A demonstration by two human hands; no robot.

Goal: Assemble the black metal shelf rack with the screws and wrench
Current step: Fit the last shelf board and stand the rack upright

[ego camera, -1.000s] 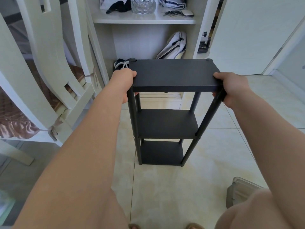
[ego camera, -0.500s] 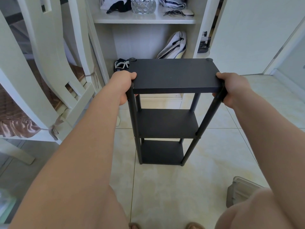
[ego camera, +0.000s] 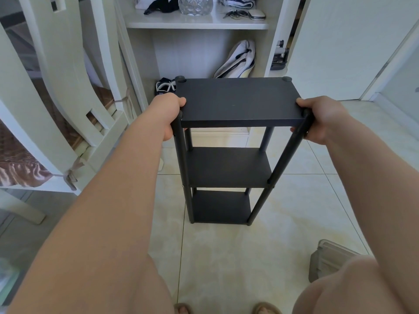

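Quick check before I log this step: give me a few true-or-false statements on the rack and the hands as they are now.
1. The left hand and right hand both grip the rack at its top near corners. True.
2. The rack lies on its side. False: it stands upright on the tiled floor.
3. Three shelves are fitted. True.
4. The right hand holds a wrench. False: it grips only the rack; no wrench shows.
5. The glass bowl sits on the rack. False: it sits on the white cabinet shelf behind.
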